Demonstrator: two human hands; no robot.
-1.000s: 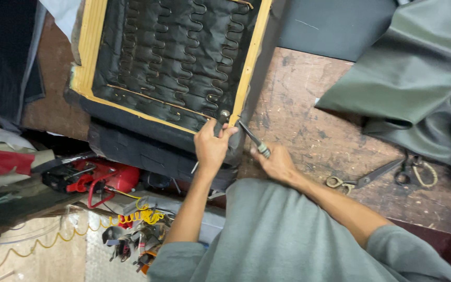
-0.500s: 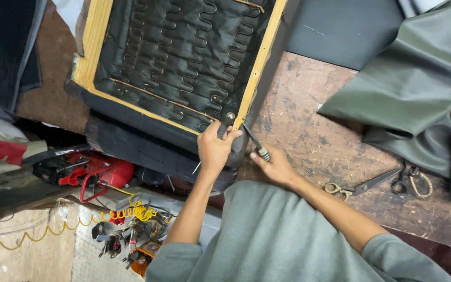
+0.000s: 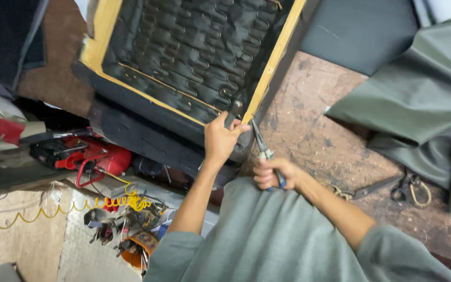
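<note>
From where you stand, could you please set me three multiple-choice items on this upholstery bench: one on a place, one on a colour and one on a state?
1. Where do the scissors lie?
A. on the workbench, right of the person
B. inside the frame
C. on the floor

2. What colour is the seat frame's wooden edge?
A. red
B. yellow
C. white

3. What is the right hand doing?
A. resting open
B. gripping pliers
C. holding fabric

Answers: 1 A, they rest on the worn bench top; 2 B, the rim is yellow; 3 B, fingers wrap the handles while the left hand grips the frame corner.

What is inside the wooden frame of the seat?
Inside the wooden frame there are rows of zigzag springs over black fabric. The left hand covers the near corner, where the pliers in the right hand point.
</note>
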